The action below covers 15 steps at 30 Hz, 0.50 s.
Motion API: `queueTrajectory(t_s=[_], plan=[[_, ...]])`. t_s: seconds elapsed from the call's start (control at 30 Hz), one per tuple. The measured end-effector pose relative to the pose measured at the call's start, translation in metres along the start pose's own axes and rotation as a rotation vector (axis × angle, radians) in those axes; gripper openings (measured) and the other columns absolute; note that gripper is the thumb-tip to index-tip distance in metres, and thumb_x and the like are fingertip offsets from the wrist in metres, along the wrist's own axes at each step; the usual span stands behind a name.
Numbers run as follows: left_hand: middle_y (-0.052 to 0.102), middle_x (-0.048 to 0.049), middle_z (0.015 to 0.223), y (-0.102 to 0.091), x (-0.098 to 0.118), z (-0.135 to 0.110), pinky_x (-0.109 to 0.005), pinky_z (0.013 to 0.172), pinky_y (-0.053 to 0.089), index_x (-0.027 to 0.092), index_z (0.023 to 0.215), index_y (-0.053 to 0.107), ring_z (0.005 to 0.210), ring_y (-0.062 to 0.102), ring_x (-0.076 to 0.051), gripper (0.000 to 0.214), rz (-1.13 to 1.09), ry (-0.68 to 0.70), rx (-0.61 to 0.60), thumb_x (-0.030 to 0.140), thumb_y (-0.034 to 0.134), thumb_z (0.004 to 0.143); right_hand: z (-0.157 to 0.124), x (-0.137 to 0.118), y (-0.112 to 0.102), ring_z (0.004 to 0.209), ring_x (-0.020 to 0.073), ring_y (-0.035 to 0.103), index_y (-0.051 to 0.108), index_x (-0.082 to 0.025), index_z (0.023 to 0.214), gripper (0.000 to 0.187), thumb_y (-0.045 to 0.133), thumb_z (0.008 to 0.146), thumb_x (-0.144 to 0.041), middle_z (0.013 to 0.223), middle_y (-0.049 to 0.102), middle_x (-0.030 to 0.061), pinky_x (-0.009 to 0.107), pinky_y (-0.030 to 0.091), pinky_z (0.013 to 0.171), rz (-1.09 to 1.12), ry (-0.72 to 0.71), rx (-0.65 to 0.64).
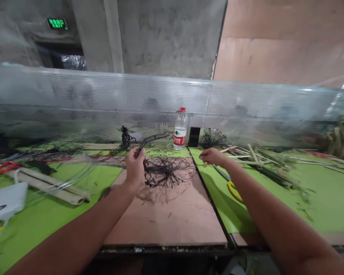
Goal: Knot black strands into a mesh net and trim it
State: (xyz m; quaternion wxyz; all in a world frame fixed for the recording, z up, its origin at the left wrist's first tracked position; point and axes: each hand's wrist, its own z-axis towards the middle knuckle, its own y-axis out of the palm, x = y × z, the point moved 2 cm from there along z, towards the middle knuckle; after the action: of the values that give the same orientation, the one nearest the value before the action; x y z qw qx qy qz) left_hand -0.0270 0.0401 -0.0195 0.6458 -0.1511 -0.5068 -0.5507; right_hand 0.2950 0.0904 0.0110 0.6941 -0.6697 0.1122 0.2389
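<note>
My left hand (135,167) is closed round the stem of a dark wiry twig bundle (166,172). The bundle's tangled head spreads over a brown board (166,214) in front of me, and its stem rises past my fist toward the back. My right hand (213,156) reaches out over the green mat (318,198) right of the board, fingers curled downward near some small thing I cannot make out. Yellow-handled pliers (231,184) lie just beside that wrist.
A water bottle (180,129) with a red cap and a black box (194,136) stand at the back before a perforated metal screen (103,103). Sticks and stems (263,160) lie at right. Rolled paper (54,189), wires and a white device (5,200) lie at left.
</note>
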Motion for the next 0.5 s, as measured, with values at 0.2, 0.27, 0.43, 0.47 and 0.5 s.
queueTrajectory(t_s=[0.2,0.27,0.43,0.47,0.5], plan=[[0.049,0.0042,0.068,-0.003,-0.004,-0.007,-0.016,0.034,0.031,0.019,0.094,0.055,0.039,0.039,-0.003,0.029,0.046,0.024,-0.066,0.037,0.065,0.074,0.019,0.000,0.047,0.071,0.0167,0.061,0.073,-0.012,0.078,0.017,0.061,0.066,-0.011,0.077,0.070,0.0076,0.023,0.043,0.064,-0.108,-0.056,-0.027],[0.050,0.0042,0.068,-0.004,-0.007,-0.005,-0.016,0.034,0.031,0.019,0.095,0.055,0.039,0.039,-0.003,0.030,0.051,0.017,-0.059,0.037,0.065,0.074,0.015,0.005,0.051,0.080,0.0164,0.060,0.072,-0.014,0.087,0.023,0.059,0.068,-0.011,0.088,0.071,0.0057,0.021,0.042,0.070,-0.118,-0.109,-0.023],[0.047,0.0044,0.066,-0.003,-0.008,-0.005,-0.017,0.035,0.031,0.019,0.094,0.055,0.040,0.040,-0.004,0.028,0.052,0.003,-0.078,0.037,0.065,0.075,0.012,0.010,0.060,0.074,0.0182,0.058,0.071,-0.013,0.081,0.017,0.061,0.072,-0.024,0.080,0.069,0.0077,0.024,0.039,0.064,-0.154,-0.136,-0.011],[0.048,0.0040,0.067,-0.003,-0.008,-0.006,-0.017,0.036,0.032,0.019,0.095,0.055,0.041,0.041,-0.005,0.029,0.056,-0.003,-0.092,0.037,0.065,0.075,0.014,0.010,0.063,0.072,0.0184,0.057,0.070,-0.012,0.077,0.015,0.062,0.071,-0.024,0.077,0.068,0.0085,0.024,0.038,0.063,-0.159,-0.130,0.000],[0.048,0.0036,0.068,-0.003,-0.007,-0.006,-0.017,0.036,0.033,0.019,0.097,0.055,0.042,0.042,-0.005,0.030,0.061,-0.011,-0.101,0.038,0.065,0.075,0.016,0.008,0.065,0.072,0.0185,0.057,0.069,-0.013,0.073,0.013,0.063,0.070,-0.023,0.075,0.068,0.0089,0.025,0.037,0.063,-0.157,-0.124,0.013]])
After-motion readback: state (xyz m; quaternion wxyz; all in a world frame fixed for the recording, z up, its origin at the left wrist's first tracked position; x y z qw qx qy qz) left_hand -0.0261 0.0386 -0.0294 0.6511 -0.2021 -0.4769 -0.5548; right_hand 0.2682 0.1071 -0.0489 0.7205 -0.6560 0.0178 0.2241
